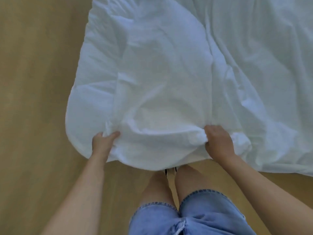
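While a white sheet [169, 78] is lying spread and wrinkled over a tan floor [33, 82], its near edge is being lifted off that floor by two bare hands. Between them the cloth is sagging in a loose fold, and its lower hem is hanging just in front of the person's legs [171, 185]. From there the sheet is running away to the top and right borders of the view, its left edge curving round toward the near corner.

At that near left corner, the left hand [103, 141] is gripping a bunched bit of cloth, thumb on top and fingers tucked under, so they are hidden. Further along the same edge, the right hand [218, 143] is clenching a gathered wad of the sheet, knuckles up and fingers curled round it.

Below the hem, denim shorts [194, 216] are showing, and something dark and white is peeking out beneath the cloth, too hidden to tell.
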The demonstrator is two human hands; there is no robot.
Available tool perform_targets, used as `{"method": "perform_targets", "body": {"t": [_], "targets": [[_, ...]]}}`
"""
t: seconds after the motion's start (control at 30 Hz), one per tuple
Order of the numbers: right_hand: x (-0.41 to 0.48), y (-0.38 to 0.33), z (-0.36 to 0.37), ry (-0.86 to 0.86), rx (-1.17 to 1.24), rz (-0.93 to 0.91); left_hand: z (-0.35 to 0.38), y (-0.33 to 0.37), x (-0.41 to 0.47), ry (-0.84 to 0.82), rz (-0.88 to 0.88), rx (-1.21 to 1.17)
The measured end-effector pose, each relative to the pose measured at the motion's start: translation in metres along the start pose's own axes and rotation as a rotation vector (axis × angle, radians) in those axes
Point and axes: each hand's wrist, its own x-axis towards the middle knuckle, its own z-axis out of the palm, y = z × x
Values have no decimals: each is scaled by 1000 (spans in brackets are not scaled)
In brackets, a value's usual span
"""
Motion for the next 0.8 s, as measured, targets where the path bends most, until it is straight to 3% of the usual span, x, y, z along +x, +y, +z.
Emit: {"method": "perform_targets", "body": {"t": [0.07,0.2,0.33,0.4,0.47,0.57,0.67,0.8], "targets": [[-10,4,13,-59,-65,-63,18,-8,-6,94,107,301],[-20,-6,34,-302,-224,-73,17,-37,-22,217,54,284],[-6,-42,21,-432,-298,-17,12,-88,-49,-38,-146,242],[2,-63,4,-438,-207,-36,2,-113,-62,-193,-228,243],[10,-87,-11,-362,-61,-145,-16,-130,-68,-172,-193,208],[30,-148,-19,-333,-39,-379,-58,-140,-57,-84,-91,120],[52,-235,5,-445,-133,-536,-111,-140,-31,-143,-79,96],[65,-379,46,-621,-131,-585,-213,-147,26,-173,-63,209]]}}
